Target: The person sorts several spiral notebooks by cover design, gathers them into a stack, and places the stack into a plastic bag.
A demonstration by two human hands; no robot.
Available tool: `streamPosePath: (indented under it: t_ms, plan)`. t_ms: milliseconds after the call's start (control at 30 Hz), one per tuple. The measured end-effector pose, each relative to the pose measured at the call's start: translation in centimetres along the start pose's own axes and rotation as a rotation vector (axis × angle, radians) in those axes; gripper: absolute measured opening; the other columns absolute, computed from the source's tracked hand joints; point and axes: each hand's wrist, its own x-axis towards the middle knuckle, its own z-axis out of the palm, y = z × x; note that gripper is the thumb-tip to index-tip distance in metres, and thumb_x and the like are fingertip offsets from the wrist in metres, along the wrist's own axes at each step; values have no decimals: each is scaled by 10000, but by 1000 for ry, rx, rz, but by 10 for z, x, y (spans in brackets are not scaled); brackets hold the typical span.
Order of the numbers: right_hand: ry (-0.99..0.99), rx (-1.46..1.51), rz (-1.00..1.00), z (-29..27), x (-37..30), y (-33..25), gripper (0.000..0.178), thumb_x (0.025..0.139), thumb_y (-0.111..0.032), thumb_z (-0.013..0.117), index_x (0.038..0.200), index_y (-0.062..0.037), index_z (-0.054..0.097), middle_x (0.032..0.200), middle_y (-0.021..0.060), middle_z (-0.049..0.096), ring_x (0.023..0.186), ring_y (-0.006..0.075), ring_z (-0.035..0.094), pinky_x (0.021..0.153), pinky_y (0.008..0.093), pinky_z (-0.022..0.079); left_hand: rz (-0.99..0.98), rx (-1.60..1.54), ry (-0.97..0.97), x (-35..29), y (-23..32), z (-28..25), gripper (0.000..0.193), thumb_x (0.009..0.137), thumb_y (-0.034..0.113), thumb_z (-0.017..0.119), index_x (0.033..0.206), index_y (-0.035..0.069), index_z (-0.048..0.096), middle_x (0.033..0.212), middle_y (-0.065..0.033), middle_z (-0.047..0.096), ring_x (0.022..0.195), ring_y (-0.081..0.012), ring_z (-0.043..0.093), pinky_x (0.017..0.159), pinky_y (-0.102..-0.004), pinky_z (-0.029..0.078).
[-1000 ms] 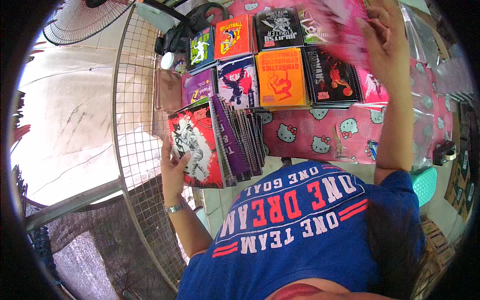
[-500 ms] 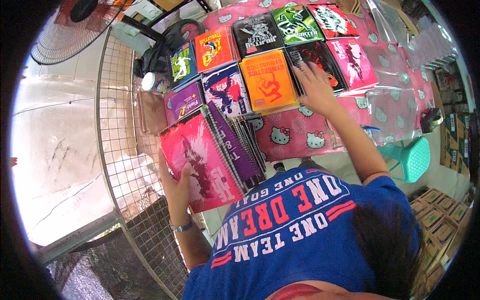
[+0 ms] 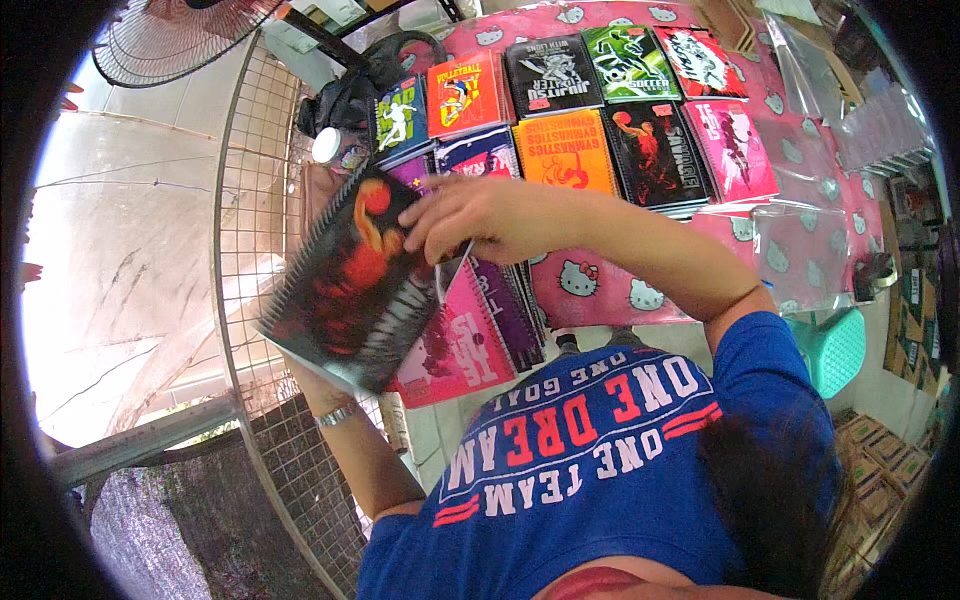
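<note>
A black spiral notebook (image 3: 345, 280) with a basketball player on its cover, slightly blurred, is tilted in my right hand (image 3: 480, 215), whose fingers grip its right edge. It hangs over a stack of spiral notebooks topped by a pink notebook (image 3: 455, 345), with a purple one (image 3: 505, 315) showing beside it. My left hand (image 3: 316, 388), with a watch at the wrist, supports the stack from the left; its fingers are hidden behind the black notebook. On the table, another black basketball notebook (image 3: 660, 155) lies between an orange gymnastics notebook (image 3: 565, 150) and a pink one (image 3: 735, 150).
Rows of colourful notebooks, including a green soccer one (image 3: 630, 65), cover the far part of the table with its pink patterned cloth (image 3: 600, 290). A wire mesh panel (image 3: 250, 200) and a fan (image 3: 170, 40) stand left. To the right are a green stool (image 3: 835, 350) and cartons (image 3: 880, 450).
My right hand has lifted the black notebook off its pile and brought it left over the stack. A matching black notebook now shows on the table. My left hand has become mostly hidden.
</note>
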Motion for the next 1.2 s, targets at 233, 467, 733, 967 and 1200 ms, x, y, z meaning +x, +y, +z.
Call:
streamPosePath:
  t_ms: [233,467,733,967,1200]
  plan:
    - [-146,-825,787,23,-145,28,546,736,-111,662,1261,-85,515,1384,143,445,1315,313,382,1097,454,285,242,640,-63,-45,-34,-7,451,882,-26,490,1332,4,478,1386,-155,466,1303,-250,413,1088,-358,290]
    - [-122,-864,813,4,-155,6,505,730,52,562,1219,-73,541,1147,166,626,1037,303,623,857,395,513,273,919,145,-117,-50,-8,341,920,0,454,1248,-32,541,1412,-208,402,1343,-299,352,1102,-382,270]
    - [95,-831,-55,27,4,-98,332,809,-151,563,1113,-23,600,1000,101,666,809,209,660,696,363,538,44,110,-80,-61,-36,-14,913,863,742,202,1466,56,215,1495,-166,278,1353,-324,310,1102,-443,276]
    - [481,-299,680,48,16,10,299,857,-306,618,1041,-71,615,929,142,668,781,308,658,666,372,532,333,1007,-147,-57,-35,-6,907,707,155,787,1455,73,280,1520,-236,143,1397,-345,218,1100,-426,279]
    - [65,-971,1429,94,-64,154,595,797,-428,669,1136,40,522,1003,227,631,924,337,633,769,430,517,423,841,-421,11,-15,-13,651,817,127,650,1414,99,391,1500,-191,275,1385,-274,282,1083,-367,306]
